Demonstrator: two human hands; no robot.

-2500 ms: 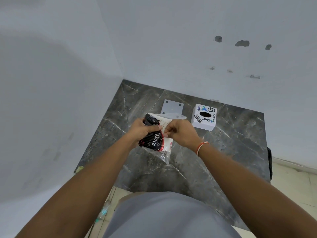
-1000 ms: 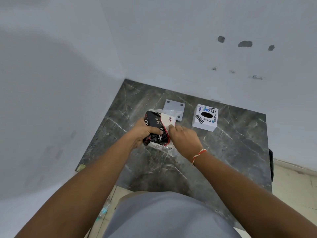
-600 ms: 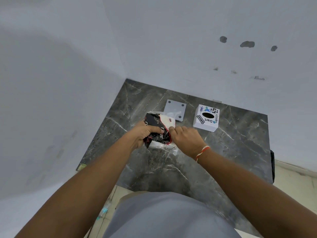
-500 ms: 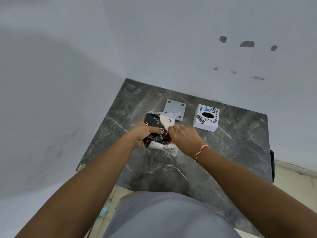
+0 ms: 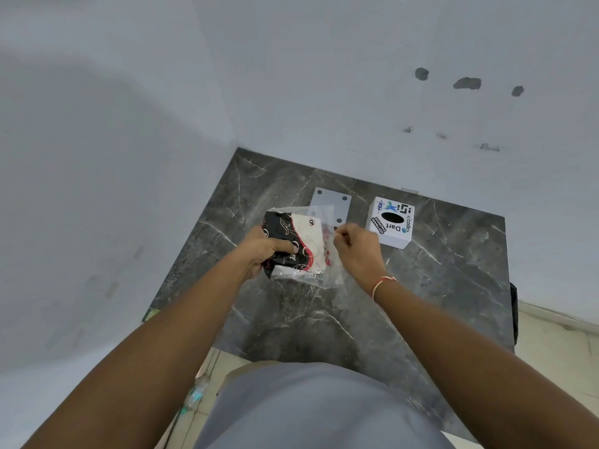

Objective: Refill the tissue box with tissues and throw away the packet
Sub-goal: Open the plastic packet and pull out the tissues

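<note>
Left hand (image 5: 264,251) clamps the black-and-cream tissue packet (image 5: 293,244) over the dark marble table (image 5: 437,286). Right hand (image 5: 355,246) pinches the packet's clear plastic flap (image 5: 330,254) on its right side. White tissue box (image 5: 390,225) stands right of the packet, apart; grey plate (image 5: 330,200) lies flat just behind the packet.

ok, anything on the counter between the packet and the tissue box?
Nothing visible. The packet is held in the left hand, with the right hand pinching its clear wrap. The tissue box sits to the right across bare counter. The grey plate lies behind, off that line.
</note>
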